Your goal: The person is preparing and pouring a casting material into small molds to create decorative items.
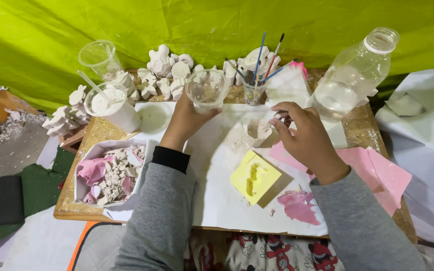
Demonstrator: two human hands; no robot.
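The left hand point(189, 120) holds a clear plastic cup point(206, 89) up near the top middle of the frame, its grip wrapped around the cup's bottom. The right hand point(305, 135) sits just right of the middle, fingers curled and touching a small white mold point(257, 131) on the table point(86, 145); it rests there and does not seem to clamp it. A yellow mold point(255, 176) lies lower down and looks unfilled (so the pouring seems not done yet). Finished white shapes point(164, 68) stand at the back.
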